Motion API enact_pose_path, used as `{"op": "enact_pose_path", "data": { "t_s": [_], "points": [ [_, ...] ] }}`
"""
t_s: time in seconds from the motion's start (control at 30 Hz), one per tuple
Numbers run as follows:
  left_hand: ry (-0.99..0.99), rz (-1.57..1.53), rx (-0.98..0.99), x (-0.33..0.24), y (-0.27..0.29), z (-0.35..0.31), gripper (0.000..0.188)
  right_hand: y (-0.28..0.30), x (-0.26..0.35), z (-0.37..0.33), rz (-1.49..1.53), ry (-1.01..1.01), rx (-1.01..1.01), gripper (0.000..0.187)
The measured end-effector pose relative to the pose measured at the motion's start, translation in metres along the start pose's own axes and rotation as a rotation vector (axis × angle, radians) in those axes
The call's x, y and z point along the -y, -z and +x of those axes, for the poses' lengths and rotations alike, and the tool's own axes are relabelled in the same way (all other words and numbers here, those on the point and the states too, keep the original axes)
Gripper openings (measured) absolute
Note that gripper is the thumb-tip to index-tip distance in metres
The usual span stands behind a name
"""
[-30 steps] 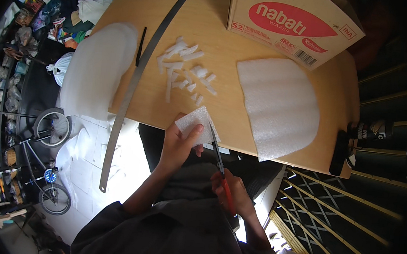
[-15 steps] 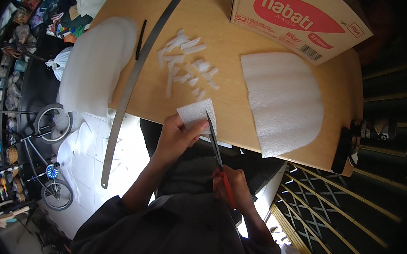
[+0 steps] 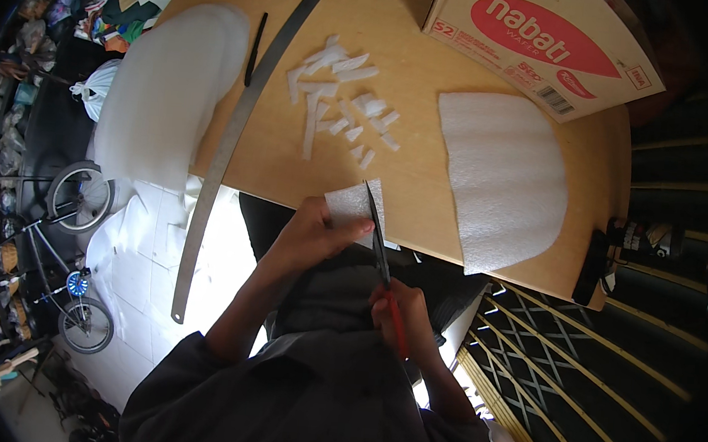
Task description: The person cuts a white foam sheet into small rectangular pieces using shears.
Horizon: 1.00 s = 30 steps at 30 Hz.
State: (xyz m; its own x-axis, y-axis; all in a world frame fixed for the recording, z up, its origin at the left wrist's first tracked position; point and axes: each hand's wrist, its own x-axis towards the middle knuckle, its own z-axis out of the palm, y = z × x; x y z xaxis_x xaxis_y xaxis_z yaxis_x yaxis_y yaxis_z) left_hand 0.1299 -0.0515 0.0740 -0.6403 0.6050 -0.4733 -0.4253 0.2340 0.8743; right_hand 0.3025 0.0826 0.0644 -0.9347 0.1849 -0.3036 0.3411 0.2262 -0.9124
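Note:
Pinched in my left hand (image 3: pixel 313 233) is a small rectangular piece of white foam sheet (image 3: pixel 347 203), held over the table's near edge. My right hand (image 3: pixel 407 314) grips the red handles of a pair of scissors (image 3: pixel 382 261). Their dark blades run up along the right side of the foam piece, and the tips reach its far edge. Beyond my hands, several small white foam offcuts (image 3: pixel 310 126) lie scattered on the tabletop. A larger foam sheet with a rounded end (image 3: pixel 507 183) rests to the right.
On the wooden table (image 3: pixel 275 165), a stack of rounded foam sheets (image 3: pixel 164 98) lies at left beside a black pen-like stick (image 3: pixel 255 51) and a long metal ruler (image 3: pixel 227 144) overhanging the near edge. A cardboard box (image 3: pixel 542 49) stands far right. A bicycle (image 3: pixel 56 260) is left, a folding gate (image 3: pixel 577 347) right.
The view has shifted slightly. The scissors and the foam piece stay together, with the blades still at the piece's right side and a little more upright.

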Motion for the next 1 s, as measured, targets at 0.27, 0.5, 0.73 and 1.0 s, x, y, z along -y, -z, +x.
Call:
{"op": "enact_pose_path", "data": {
  "t_s": [0.27,0.5,0.73,1.0],
  "points": [
    [-0.102,0.095,-0.122,0.003,0.007,0.0,0.029,0.005,0.01,0.016,0.002,-0.004,0.034,0.047],
    [-0.218,0.164,-0.24,-0.014,0.011,-0.001,0.026,0.013,0.018,0.02,-0.048,-0.056,0.108,0.004],
    [-0.29,0.098,-0.199,-0.005,0.015,0.008,0.023,0.007,0.018,0.02,0.047,-0.173,0.12,0.005],
    [-0.252,0.059,-0.16,-0.006,0.021,0.016,0.022,0.01,0.018,0.029,0.032,-0.131,0.102,0.008]
  ]
}}
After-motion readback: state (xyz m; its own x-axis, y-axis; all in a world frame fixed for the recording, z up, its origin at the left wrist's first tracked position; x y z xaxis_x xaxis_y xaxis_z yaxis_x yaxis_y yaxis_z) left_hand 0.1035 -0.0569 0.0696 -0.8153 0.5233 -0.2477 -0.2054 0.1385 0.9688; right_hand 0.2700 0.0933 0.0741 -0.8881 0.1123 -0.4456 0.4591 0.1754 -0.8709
